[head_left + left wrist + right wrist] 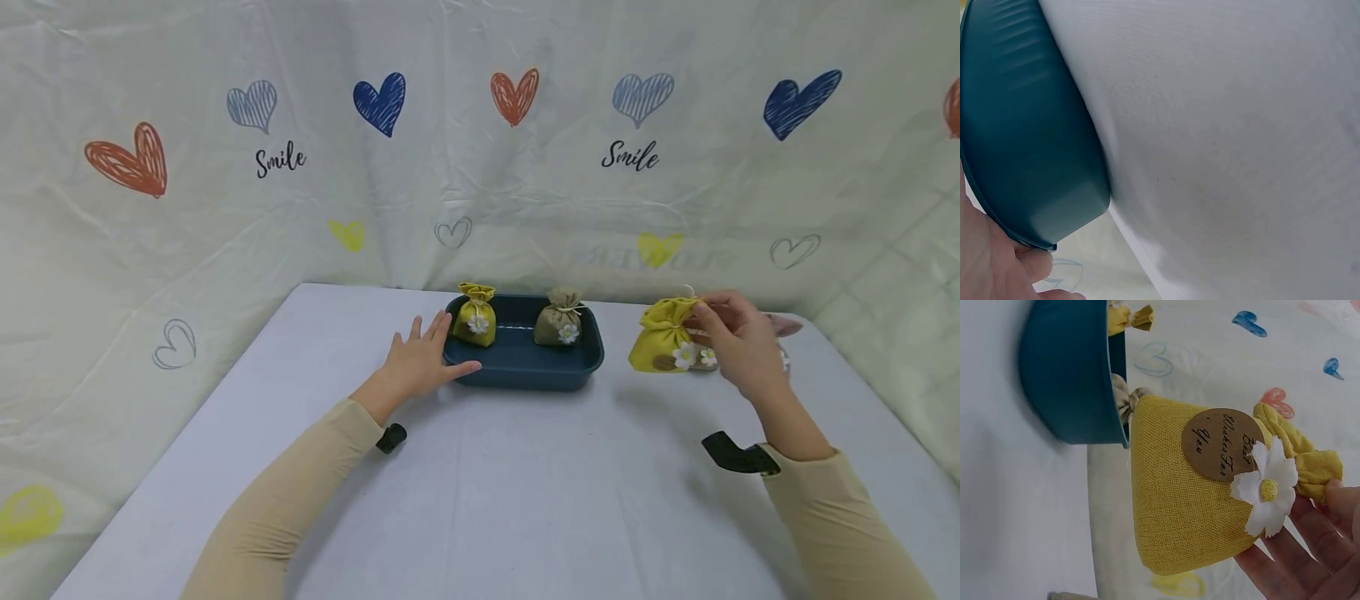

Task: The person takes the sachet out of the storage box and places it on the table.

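My right hand [742, 342] pinches the gathered neck of a yellow drawstring pouch [654, 343], held up to the right of a dark teal basin [517, 377]. A white cloth flower and a round brown tag reading "Best Wishes For You" show on this pouch [1172, 487] in the right wrist view. At the basin's left end, my left hand [422, 358] rests against the rim with its fingers spread. Inside the basin stand another yellow pouch [474, 321] on the left and a tan pouch [557, 323] on the right, each with a white flower.
Behind my right hand, partly hidden, more pouches with white flowers [784, 360] sit on the white table [525, 483]. A pale curtain [465, 183] printed with hearts and "Smile" hangs close along the table's back edge.
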A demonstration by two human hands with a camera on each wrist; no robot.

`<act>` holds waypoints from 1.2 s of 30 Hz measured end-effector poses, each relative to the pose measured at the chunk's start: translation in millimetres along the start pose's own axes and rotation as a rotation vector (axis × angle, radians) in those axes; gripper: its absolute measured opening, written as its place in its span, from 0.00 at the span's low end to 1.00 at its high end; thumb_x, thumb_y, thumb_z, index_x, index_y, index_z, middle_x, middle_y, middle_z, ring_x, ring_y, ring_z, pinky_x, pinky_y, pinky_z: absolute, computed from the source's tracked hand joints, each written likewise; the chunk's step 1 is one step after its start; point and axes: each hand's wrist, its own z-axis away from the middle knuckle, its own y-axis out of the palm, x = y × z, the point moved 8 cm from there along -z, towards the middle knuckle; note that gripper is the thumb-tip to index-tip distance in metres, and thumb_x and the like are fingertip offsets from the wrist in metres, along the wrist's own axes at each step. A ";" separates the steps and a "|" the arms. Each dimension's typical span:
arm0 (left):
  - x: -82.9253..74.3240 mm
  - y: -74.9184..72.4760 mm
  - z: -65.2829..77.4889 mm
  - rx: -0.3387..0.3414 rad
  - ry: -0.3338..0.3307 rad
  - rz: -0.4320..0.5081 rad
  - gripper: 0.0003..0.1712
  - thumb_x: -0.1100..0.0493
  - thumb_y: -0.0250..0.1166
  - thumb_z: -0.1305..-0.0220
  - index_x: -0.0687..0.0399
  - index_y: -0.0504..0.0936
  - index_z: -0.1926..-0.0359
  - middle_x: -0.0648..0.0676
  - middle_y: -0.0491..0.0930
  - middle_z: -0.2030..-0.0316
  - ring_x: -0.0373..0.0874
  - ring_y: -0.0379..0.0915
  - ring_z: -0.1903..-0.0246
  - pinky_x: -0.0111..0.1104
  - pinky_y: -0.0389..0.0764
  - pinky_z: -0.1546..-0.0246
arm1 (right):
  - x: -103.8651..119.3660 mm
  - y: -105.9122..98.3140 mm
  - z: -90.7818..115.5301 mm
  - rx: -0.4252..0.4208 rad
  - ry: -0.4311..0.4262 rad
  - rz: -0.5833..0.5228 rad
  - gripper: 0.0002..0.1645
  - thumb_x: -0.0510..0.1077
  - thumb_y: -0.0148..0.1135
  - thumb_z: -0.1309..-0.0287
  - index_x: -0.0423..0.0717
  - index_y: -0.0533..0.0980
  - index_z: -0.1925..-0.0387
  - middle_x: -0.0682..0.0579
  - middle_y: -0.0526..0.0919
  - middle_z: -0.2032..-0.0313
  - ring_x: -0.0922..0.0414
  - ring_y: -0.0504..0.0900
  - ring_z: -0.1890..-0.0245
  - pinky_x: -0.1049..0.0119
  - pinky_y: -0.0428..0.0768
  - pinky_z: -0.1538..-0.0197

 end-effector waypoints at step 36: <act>-0.7 -1.1 1.8 -0.015 0.007 0.023 0.66 0.16 0.50 0.39 0.49 0.38 0.17 0.51 0.38 0.18 0.62 0.32 0.21 0.64 0.44 0.28 | -33.2 -57.0 12.0 -0.024 0.122 0.022 0.06 0.43 0.49 0.21 0.57 0.73 0.54 0.78 0.78 0.63 0.80 0.80 0.65 0.83 0.79 0.64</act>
